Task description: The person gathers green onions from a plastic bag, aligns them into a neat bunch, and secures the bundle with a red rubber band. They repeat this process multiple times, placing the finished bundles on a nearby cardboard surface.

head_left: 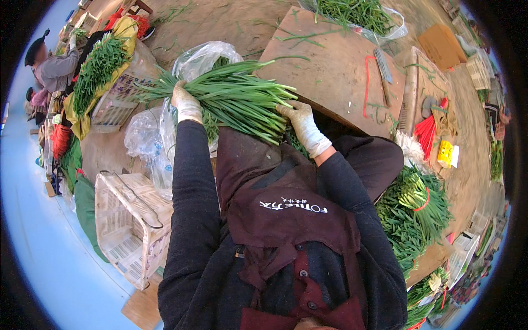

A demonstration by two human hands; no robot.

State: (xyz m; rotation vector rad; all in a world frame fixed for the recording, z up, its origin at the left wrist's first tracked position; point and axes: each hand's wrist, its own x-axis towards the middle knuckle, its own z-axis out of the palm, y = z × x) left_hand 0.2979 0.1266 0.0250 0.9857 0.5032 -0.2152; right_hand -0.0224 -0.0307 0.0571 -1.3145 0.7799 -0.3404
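Long green leafy-stalked bundle (239, 92) lies crosswise, pale ends (289, 94) rightward. White-gloved left hand (186, 103) clasps its leafy end (159, 83); white-gloved right hand (303, 124) touches the pale ends, grip unclear.

The bunch (242, 91) hid some fingers of the left hand (186, 103), and how far those of the right hand (302, 120) reached under the stalk ends could not be told. It also covered part of a clear bag (192, 59). The left sleeve (190, 220) overlapped a white crate (113, 201). The top edge cut off a bag of greens (395, 32), the bottom edge a bundle (412, 307) at lower right. A co-worker's (58, 66) face was blurred; some things (499, 121) along the right rim were too small to tell.
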